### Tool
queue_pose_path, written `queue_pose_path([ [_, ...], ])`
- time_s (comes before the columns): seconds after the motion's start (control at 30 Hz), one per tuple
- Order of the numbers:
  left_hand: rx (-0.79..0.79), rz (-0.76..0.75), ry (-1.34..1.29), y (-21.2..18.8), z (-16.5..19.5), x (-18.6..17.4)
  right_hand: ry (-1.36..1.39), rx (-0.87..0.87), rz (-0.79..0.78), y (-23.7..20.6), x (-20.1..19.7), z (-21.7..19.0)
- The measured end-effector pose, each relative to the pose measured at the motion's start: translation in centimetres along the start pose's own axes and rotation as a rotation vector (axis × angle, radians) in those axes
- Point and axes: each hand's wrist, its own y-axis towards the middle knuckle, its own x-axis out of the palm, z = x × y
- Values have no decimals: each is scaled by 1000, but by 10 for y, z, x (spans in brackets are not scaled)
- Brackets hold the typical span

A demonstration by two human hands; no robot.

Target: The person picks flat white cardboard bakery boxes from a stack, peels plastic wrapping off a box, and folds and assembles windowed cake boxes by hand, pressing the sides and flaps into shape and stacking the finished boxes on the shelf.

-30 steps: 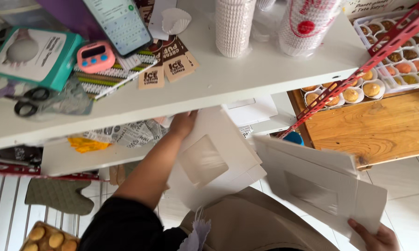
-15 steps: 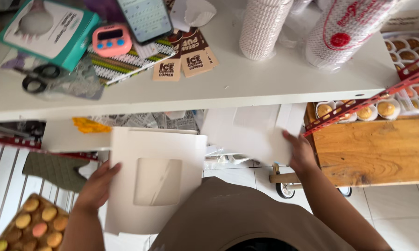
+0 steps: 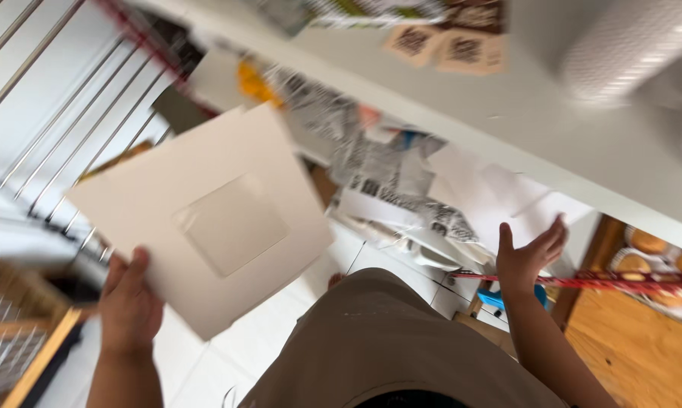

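- A flat white card box blank [image 3: 205, 219] with a square clear window at its middle was held in the left hand [image 3: 129, 310]; the grip was clenched on the lower left corner, thumb on top, fingers hidden beneath.
- The blank was seen tilted, a corner pointing down toward the tan apron [image 3: 379, 340]; it extended up and to the right from the grip, so most of its face lay away from the left hand and toward the white bench [image 3: 553, 128].
- The right hand [image 3: 526, 253] was held open and empty, fingers spread, well apart from the blank; it was raised just below the bench edge, near loose white sheets [image 3: 500, 196] and crumpled newsprint [image 3: 371, 166] on a lower shelf.
- The left hand was plainly the nearer one to the blank; a red strap [image 3: 621, 283] ran just beside the right wrist; the view was blurred, so finer detail could not be told.
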Motion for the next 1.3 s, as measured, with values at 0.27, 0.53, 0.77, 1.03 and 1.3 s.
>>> queue_pose_path([
  [0.27,110,-173,37,-44,-28,51,928,-96,-1017,-53,22,-117],
  [0.53,611,-10,638,-44,-37,59,574,-372,-406,-81,-24,-190],
  [0.77,1366,-594,1273,-62,49,43,230,-876,-758,-115,-63,-279],
  [1.03,873,-931,1063,-46,83,33,489,-689,-863,-155,-78,-303],
  [1.3,719,-978,1137,-32,92,20,869,16,-1037,-198,-13,-231],
])
